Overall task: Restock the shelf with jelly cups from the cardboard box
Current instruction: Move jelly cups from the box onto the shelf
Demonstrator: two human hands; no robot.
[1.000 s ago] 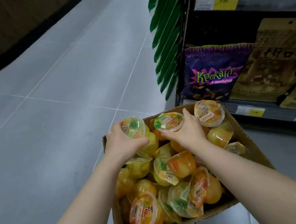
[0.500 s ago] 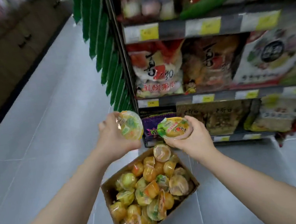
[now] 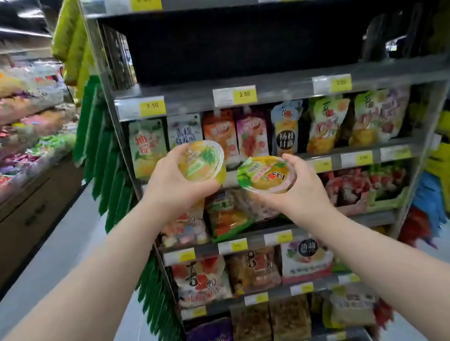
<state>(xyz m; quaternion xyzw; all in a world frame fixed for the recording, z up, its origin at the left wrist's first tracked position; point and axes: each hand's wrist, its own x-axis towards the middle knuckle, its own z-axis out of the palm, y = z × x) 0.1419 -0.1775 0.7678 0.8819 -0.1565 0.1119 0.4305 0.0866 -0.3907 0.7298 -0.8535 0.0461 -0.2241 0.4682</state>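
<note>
**Two jelly cups in hand below the vacant tier: placement pending**

Status. My left hand [image 3: 173, 186] grips the left jelly cup [image 3: 202, 160], fingers curled about its wall and the printed lid tilted towards the camera. My right hand [image 3: 299, 188] cradles the right jelly cup [image 3: 266, 174] from underneath, with the thumb hooked over the rim on its right side. Its lid faces up and is canted. Both cups sit at frame centre, near each other but apart, in front of the row of fruit pouches [image 3: 242, 135]. The cardboard box is out of frame.

Target. The dark tier [image 3: 190, 101] in the upper centre sits above the rail of yellow price tags [image 3: 244, 94] and looks bare along most of its width. Some dark shapes [image 3: 396, 33] at its right end are too blurred to identify. I judge this tier to be the shelf to fill, and the step in hand to be the lift up to it.

Recommendations.
- Raise the cups clear of the tag rail before pushing forward, so that no rim catches the front edge.
- Seat one cup at a time. I would take the left one first, into the upper-left corner and well back, then set the right one just beside it.
- Level each cup before letting go. Both are tilted now, and I cannot tell which face seats flat.
- Keep the printed lids readable from the aisle.

Risk. The grips look light, and the plastic walls probably flex, so squeezing harder may pop a lid seal. The cups could also knock together on the way up.
</note>
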